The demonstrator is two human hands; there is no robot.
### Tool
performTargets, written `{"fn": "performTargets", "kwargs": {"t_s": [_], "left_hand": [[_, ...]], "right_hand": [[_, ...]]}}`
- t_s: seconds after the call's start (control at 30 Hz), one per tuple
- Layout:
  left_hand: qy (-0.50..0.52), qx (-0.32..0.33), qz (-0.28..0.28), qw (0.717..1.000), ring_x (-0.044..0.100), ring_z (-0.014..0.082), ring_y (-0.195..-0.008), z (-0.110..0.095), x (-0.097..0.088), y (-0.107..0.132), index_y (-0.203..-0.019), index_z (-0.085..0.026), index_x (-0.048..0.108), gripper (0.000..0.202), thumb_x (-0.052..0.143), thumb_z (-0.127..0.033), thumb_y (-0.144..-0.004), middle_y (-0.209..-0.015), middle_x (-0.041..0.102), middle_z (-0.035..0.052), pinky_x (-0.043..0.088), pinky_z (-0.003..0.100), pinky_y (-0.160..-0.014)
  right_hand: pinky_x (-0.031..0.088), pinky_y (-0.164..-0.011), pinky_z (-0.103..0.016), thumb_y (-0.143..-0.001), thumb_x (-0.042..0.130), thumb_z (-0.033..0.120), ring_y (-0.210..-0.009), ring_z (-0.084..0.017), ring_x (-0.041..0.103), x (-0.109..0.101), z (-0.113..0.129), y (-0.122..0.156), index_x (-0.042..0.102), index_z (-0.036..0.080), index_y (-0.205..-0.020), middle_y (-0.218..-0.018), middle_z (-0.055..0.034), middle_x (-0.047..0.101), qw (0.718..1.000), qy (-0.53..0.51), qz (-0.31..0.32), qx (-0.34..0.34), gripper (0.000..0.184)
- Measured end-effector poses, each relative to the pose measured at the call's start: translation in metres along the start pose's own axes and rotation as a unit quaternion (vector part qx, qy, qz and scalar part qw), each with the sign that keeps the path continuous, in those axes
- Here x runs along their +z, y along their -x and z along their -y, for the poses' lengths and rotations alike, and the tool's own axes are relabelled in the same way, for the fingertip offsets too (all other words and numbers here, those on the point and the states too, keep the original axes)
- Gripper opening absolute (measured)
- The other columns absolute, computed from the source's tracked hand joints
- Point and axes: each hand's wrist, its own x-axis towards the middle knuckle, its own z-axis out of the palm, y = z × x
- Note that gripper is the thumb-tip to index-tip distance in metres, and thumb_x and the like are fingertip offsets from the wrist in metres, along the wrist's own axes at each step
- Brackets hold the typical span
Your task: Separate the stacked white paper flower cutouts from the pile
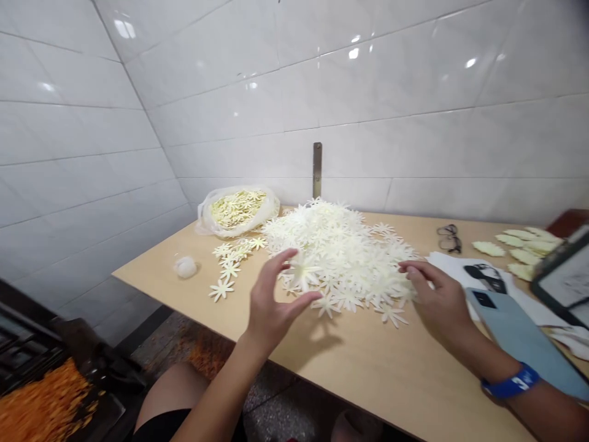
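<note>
My left hand [269,301] is raised over the front of the table, thumb and index finger curved around a white flower-shaped cutout [304,271] with narrow pointed petals. Behind and below it spreads a large heap of similar white flower cutouts [331,227]. At the heap's right edge is my right hand [435,294], thumb and index finger brought close together. Whatever is between those fingertips, if anything, is too small to make out. A few single cutouts, such as one white flower [391,314], lie flat along the heap's front edge.
A clear plastic bag [271,209] of yellowish cutouts stands at the back left, near a small white ball-like lump [185,267]. To the right are glasses [450,239], a light blue phone [519,337], pale leaf-shaped pieces [488,248] and a dark-framed tablet-like object [565,276]. Orange pieces [41,399] lie lower left.
</note>
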Motion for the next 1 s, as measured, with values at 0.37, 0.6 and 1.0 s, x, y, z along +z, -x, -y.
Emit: {"fn": "performTargets", "kwargs": {"t_s": [0.37,0.6,1.0], "left_hand": [[0.213,0.121,0.246,0.938,0.059,0.0259,-0.118,0.002,0.164,-0.047,-0.128,-0.022,0.054,0.066,0.076,-0.047,-0.071,-0.126,0.063,0.0138,0.048,0.041,-0.102],[0.257,-0.038,0.251,0.932,0.065,0.0186,-0.091,0.015,0.172,-0.035,-0.105,-0.018,0.068,0.033,0.072,-0.038,-0.079,-0.098,0.07,0.008,0.052,0.033,-0.087],[0.333,-0.159,0.411,0.834,0.063,0.0175,-0.085,0.01,0.172,-0.025,-0.104,-0.015,0.064,0.029,0.069,-0.022,-0.076,-0.09,0.067,0.0046,0.051,0.03,-0.078]], "right_hand": [[0.038,-0.053,-0.027,-0.078,0.07,0.053,-0.053,-0.012,0.044,-0.002,0.002,-0.003,0.059,0.018,-0.062,-0.055,0.0012,0.05,0.94,-0.276,0.142,0.141,0.04],[0.039,-0.059,-0.03,-0.086,0.058,0.057,-0.06,-0.016,0.049,0.005,-0.004,0.001,0.061,0.017,-0.064,-0.062,-0.0031,0.057,0.943,-0.24,0.204,0.108,0.046],[0.038,-0.057,-0.028,-0.09,0.053,0.057,-0.058,-0.014,0.047,0.007,-0.009,0.004,0.058,0.018,-0.065,-0.06,-0.0009,0.052,0.954,-0.221,0.168,0.117,0.047]]}}
